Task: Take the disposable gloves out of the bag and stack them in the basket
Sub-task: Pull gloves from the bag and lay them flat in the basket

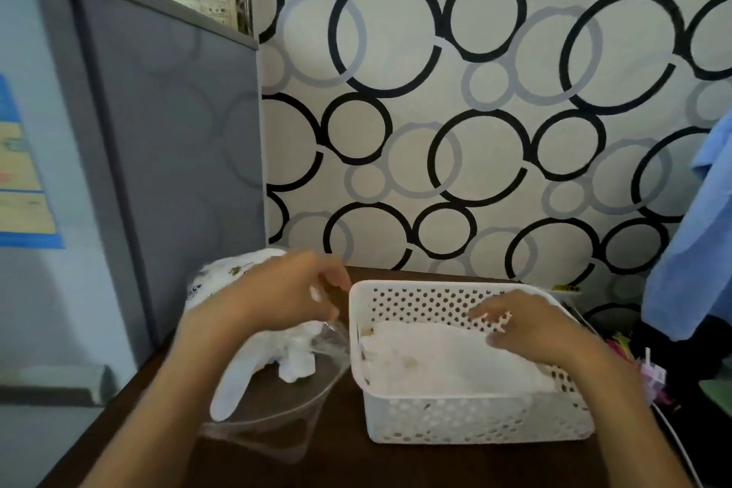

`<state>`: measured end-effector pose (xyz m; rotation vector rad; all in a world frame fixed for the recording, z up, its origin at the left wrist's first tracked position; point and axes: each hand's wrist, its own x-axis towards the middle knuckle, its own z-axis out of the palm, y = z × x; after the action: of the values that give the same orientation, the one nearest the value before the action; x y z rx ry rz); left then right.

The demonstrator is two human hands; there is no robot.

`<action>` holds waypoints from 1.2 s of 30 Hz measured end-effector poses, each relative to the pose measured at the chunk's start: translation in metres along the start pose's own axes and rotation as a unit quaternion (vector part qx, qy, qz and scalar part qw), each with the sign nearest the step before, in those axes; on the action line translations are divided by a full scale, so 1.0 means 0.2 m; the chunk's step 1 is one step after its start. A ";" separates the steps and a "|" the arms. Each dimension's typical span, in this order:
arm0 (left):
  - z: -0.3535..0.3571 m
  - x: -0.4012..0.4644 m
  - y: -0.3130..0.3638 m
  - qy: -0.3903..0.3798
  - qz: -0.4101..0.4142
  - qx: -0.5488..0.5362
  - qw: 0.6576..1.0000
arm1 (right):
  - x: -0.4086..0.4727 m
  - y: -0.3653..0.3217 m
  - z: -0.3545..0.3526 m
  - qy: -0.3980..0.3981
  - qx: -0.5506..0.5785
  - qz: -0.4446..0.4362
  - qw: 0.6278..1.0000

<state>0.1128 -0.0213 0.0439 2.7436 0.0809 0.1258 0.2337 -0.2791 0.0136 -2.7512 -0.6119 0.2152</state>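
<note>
Dark wooden table (340, 460) against circle-patterned wallpaper (475, 111). Our left hand (285, 289) pinches the clear bag (277, 420), where white gloves (257, 364) remain. Our right hand (530, 325), fingers relaxed, rests on the gloves stacked (447, 364) inside the white perforated basket (475, 416) just beside the bag.

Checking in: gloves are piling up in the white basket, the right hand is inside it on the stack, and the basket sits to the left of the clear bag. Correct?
Not quite. The head view shows the white basket to the right of the clear bag, not left. The rest holds: gloves lie in the basket and the right hand rests on them.
</note>
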 end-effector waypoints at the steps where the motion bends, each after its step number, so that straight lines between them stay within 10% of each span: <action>1: -0.05 -0.06 -0.08 -0.003 -0.041 0.012 0.999 | -0.03 -0.05 -0.01 0.024 0.012 -0.024 0.999; 6: -0.10 -0.23 -0.33 -0.165 -0.202 0.100 0.960 | -0.25 -0.48 0.02 0.056 0.065 -0.160 0.983; 12: -0.07 -0.20 -0.41 -0.095 -0.161 -0.020 0.982 | -0.33 -0.86 0.35 -0.047 0.002 -0.225 0.973; 22: -0.06 -0.23 -0.46 -0.071 -0.088 -0.148 0.983 | -0.08 -1.04 0.72 0.043 -0.018 -0.116 0.992; 27: -0.07 -0.22 -0.50 -0.098 -0.078 -0.149 0.981 | -0.15 -0.98 0.58 0.022 0.014 -0.157 0.987; 33: -0.03 -0.19 -0.53 -0.058 -0.129 -0.139 0.980 | -0.24 -0.84 0.25 -0.183 0.065 -0.195 0.961; 36: -0.05 -0.21 -0.53 -0.072 -0.124 -0.118 0.983 | -0.23 -0.80 0.18 -0.076 0.188 -0.199 0.959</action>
<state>0.0668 0.0772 0.0091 2.4733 0.3431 -0.1233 0.1232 -0.1506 0.0362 -2.2081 -1.0302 0.4027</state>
